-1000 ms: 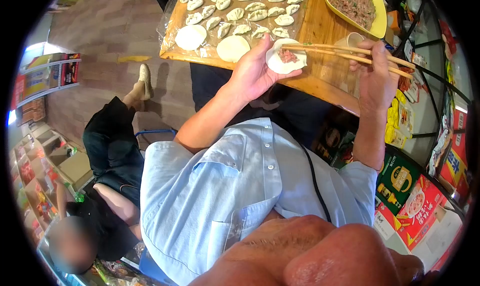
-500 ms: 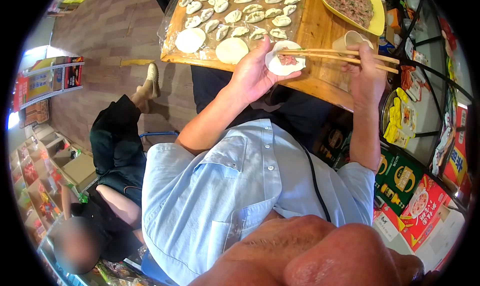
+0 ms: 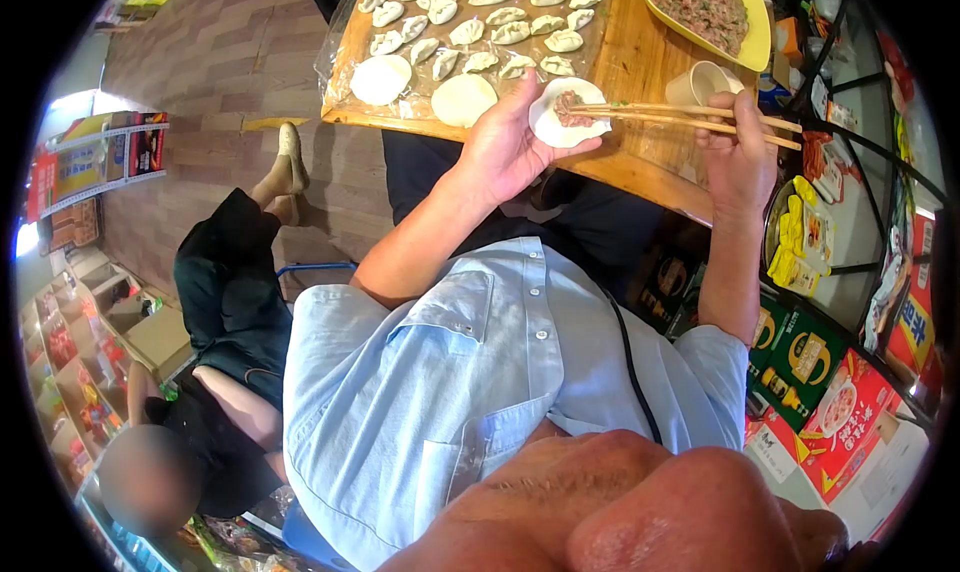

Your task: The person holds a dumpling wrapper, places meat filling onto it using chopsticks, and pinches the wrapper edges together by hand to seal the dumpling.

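On my left hand (image 3: 508,144) rests a round dough wrapper (image 3: 585,132), its edge against my thumb and fingers, with meat filling (image 3: 568,109) on it. My right hand (image 3: 740,152) is closed on a pair of wooden chopsticks (image 3: 675,115), whose tips touch the filling. Two flat wrappers, one at the left (image 3: 381,79) and one nearer my left hand (image 3: 463,99), lie by the table's front edge. Behind them are several folded dumplings (image 3: 510,33) on a plastic sheet. A yellow tray (image 3: 757,42) of minced meat stands at the table's back right.
A paper cup (image 3: 697,84) is on the wooden table (image 3: 640,162) beside the chopsticks. Shelves with packets (image 3: 800,242) and boxes (image 3: 835,422) stand at the right. A seated person (image 3: 230,372) is at the lower left, near compartments of goods (image 3: 80,372).
My right hand has moved left and slightly down. The chopstick tips have shifted left across the wrapper, and the filling now sits nearer its left side. The seated person's legs have shifted.
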A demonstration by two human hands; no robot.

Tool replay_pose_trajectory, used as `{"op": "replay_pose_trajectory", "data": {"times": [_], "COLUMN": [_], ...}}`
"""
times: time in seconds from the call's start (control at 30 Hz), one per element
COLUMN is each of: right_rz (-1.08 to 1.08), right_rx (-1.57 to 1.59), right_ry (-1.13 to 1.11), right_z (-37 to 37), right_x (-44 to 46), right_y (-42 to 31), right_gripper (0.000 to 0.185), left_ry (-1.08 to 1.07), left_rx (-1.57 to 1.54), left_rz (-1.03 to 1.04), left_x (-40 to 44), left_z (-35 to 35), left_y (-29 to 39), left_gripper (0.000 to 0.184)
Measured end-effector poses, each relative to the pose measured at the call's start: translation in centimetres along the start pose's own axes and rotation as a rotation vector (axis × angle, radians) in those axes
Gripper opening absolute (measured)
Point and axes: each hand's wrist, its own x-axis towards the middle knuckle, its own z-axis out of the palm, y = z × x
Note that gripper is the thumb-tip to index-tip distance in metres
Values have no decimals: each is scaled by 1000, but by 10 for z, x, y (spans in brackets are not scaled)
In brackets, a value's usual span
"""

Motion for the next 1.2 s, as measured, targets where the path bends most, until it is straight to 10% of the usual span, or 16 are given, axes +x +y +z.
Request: {"op": "replay_pose_trajectory", "data": {"times": [1.2], "right_rz": [-53], "right_rx": [-140], "right_ry": [-80], "right_z": [-2], "right_x": [7], "right_y": [7], "right_gripper": [33], "left_ry": [-3], "left_rx": [27], "left_rz": [-11], "left_x": [-3], "left_z": [-4], "left_y": [1], "left_gripper": [63]}}
